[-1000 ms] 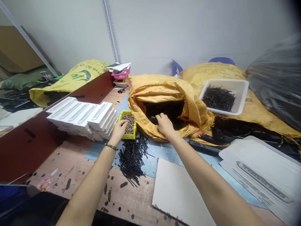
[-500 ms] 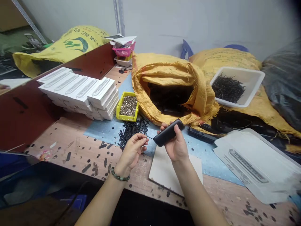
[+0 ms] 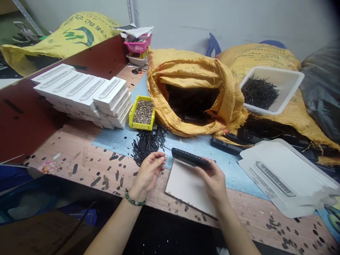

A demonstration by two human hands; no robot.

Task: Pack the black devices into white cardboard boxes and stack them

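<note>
Right hand [image 3: 215,179] grasps a long black plastic case [image 3: 189,158], left hand [image 3: 150,171] is near its end

The right hand holds the case by its right end, with the thumb on the near side. The case is raised in front of the person, its left end slightly higher than the right, and a row of small rectangular marks runs along its upper edge. In the view it stands over the far part of a pale cardboard sheet [image 3: 187,186], which lies on the worktable [image 3: 79,156].

The left hand, with a bead bracelet [image 3: 135,198] at the wrist, is just beside the left end of the case, apart from it. Its thumb and forefinger come together as in a pinch, the other fingers bent. Whether some small piece is between them, I cannot tell.

Behind the left hand lies a loose pile of thin black rods [image 3: 146,146] on a light blue mat [image 3: 231,165]. Just beyond this pile is a yellow bin [image 3: 140,126], filled with small shiny metal pieces [image 3: 143,112]. To the left of the bin, white printed boxes [image 3: 107,95] are stacked. To its right, an orange woven sack [image 3: 186,82] lies with its mouth open toward the person, and black items are dimly visible inside.
</note>
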